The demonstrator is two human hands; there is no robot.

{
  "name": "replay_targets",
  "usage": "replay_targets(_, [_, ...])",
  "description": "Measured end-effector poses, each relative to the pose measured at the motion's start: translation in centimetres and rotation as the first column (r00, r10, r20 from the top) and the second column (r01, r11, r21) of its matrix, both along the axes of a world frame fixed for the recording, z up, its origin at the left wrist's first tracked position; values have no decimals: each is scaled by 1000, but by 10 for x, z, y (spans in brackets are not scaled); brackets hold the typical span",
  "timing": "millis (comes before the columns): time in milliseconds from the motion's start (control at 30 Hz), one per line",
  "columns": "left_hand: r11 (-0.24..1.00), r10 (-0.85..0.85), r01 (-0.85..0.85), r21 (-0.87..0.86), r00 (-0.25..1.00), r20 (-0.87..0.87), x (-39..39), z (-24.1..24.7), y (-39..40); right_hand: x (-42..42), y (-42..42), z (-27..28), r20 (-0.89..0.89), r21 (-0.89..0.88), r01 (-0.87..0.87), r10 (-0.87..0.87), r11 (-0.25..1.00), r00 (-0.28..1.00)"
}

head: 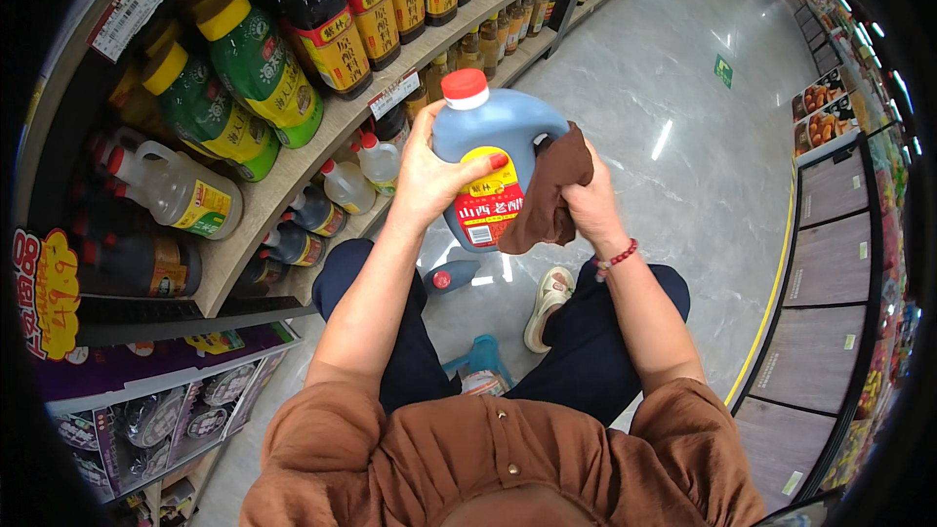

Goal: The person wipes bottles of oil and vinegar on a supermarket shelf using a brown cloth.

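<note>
A large bluish plastic jug of vinegar (pixel 492 124) with a red cap and a yellow and red label is held up in front of me, above my knees. My left hand (pixel 432 179) grips its left side, thumb across the label. In my right hand (pixel 594 197) is a brown cloth (pixel 545 201), pressed against the jug's handle side and covering part of the label. On the floor below, between my feet, is another dark bottle with a red cap (pixel 452 277).
Shelves at left carry cooking wine bottles (pixel 333 44), green bottles with yellow caps (pixel 263 73) and clear jugs (pixel 179 187). A blue plastic stool (pixel 484 355) is partly visible beneath me. Grey drawer-like panels (pixel 812 263) line the aisle's right side.
</note>
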State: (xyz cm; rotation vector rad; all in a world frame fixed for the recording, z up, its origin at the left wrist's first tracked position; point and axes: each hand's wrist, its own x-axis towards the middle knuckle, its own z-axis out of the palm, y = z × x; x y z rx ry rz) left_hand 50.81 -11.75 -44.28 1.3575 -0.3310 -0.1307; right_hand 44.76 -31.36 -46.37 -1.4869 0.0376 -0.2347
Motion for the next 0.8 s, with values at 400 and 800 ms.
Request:
replay_targets(400, [820,-572,558,127,810,130,-17,1,-6,23,-44,-24,136,636,-54,-42,770,990])
replay_targets(800, [958,-86,44,282,987,138,-39,-15,-31,19,-18,-12,220,467,-99,-7,879,976])
